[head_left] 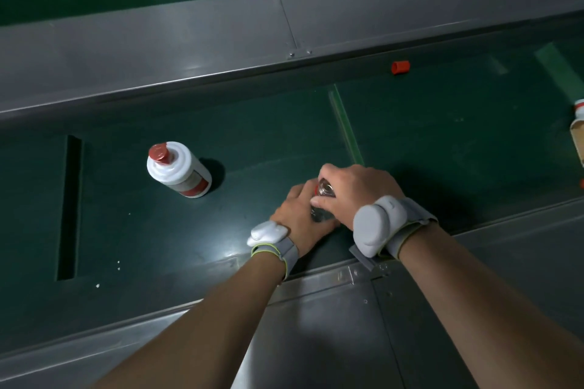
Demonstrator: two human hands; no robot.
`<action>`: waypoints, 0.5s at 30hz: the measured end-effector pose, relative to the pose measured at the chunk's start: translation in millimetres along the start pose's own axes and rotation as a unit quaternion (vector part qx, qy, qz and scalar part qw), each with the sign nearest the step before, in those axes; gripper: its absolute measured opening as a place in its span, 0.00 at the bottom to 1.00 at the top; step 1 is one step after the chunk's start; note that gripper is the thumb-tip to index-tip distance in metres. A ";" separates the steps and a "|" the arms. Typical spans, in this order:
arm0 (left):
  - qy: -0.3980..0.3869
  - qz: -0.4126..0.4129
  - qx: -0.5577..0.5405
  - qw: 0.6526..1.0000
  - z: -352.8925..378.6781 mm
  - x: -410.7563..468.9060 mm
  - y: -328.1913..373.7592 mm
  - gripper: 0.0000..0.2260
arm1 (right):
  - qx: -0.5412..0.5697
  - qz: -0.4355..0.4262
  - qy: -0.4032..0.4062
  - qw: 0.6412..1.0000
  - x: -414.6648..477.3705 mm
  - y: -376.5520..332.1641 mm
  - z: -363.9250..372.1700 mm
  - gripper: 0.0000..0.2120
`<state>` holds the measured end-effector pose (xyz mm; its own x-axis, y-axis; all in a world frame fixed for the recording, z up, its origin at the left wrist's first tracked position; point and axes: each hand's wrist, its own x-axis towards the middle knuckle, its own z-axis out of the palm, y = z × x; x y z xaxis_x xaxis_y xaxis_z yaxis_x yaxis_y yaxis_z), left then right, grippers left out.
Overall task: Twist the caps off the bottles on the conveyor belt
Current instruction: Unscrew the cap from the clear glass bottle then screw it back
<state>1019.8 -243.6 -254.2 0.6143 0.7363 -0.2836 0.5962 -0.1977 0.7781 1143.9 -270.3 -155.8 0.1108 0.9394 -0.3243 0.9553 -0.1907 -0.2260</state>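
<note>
— Where is the bottle (319,214)?
— Between both hands, at the belt's (252,136) near edge: the left hand (297,215) curls round its side, and the right hand (357,189) grips over its top.
— Others?
— 1 white bottle (183,174), red cap (159,151) on, stands well apart to the left; 1 loose cap (400,67) lies by the far rail (158,50).

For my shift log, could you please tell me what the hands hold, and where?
Both grip one clear bottle: the left hand round its body, the right hand round its top.
</note>
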 end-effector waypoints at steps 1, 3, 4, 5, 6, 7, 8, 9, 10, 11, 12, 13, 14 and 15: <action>0.014 0.001 0.007 1.000 -0.3 0.2 0.6 0.22 | 0.010 0.006 -0.018 1.000 -0.9 -0.7 2.7 0.16; 0.027 -0.011 0.015 0.999 0.0 0.5 1.5 0.17 | 0.029 0.019 -0.036 0.999 -4.0 -3.0 9.9 0.15; 0.027 -0.016 0.011 0.999 0.0 0.2 2.0 0.15 | 0.037 0.025 -0.036 0.998 -4.9 -4.9 13.3 0.15; 0.024 -0.022 0.000 0.999 0.6 0.6 2.7 0.13 | 0.042 0.032 -0.035 0.998 -5.4 -7.0 14.7 0.15; 0.019 -0.035 -0.008 0.999 2.0 1.6 2.2 0.10 | 0.045 0.039 -0.034 0.998 -4.7 -8.3 17.6 0.15; 0.012 -0.050 -0.005 0.999 3.2 4.0 1.3 0.05 | 0.045 0.047 -0.034 0.997 -3.8 -9.0 18.4 0.15; 0.002 -0.061 0.010 0.998 2.8 6.4 1.6 0.02 | 0.044 0.054 -0.034 0.997 -3.5 -9.6 19.1 0.15; -0.005 -0.069 0.026 0.997 2.2 10.7 2.3 0.06 | 0.043 0.060 -0.035 0.997 -2.5 -10.5 18.8 0.15; -0.019 -0.085 0.044 0.995 3.0 12.6 1.6 0.08 | 0.050 0.068 -0.040 0.996 -3.0 -11.6 21.8 0.15; -0.022 -0.091 0.057 0.994 3.4 16.5 1.5 0.10 | 0.060 0.076 -0.042 0.994 -3.2 -12.5 23.4 0.15; -0.027 -0.096 0.068 0.993 3.5 18.5 2.4 0.11 | 0.070 0.082 -0.043 0.993 -3.7 -13.2 25.8 0.14; -0.022 -0.094 0.078 0.992 6.6 21.1 0.1 0.11 | 0.081 0.088 -0.042 0.992 -4.2 -13.5 28.2 0.14; -0.025 -0.105 0.083 0.991 7.3 22.0 1.7 0.12 | 0.092 0.094 -0.040 0.990 -5.1 -13.2 29.7 0.14; -0.029 -0.112 0.080 0.990 9.7 23.2 0.9 0.11 | 0.105 0.098 -0.041 0.989 -6.3 -12.9 30.1 0.14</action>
<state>1039.6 -232.9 -265.5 0.4834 0.7360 -0.4739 0.7923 -0.1375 0.5945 1122.7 -282.4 -178.5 0.2575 0.8542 -0.4518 0.8392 -0.4294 -0.3337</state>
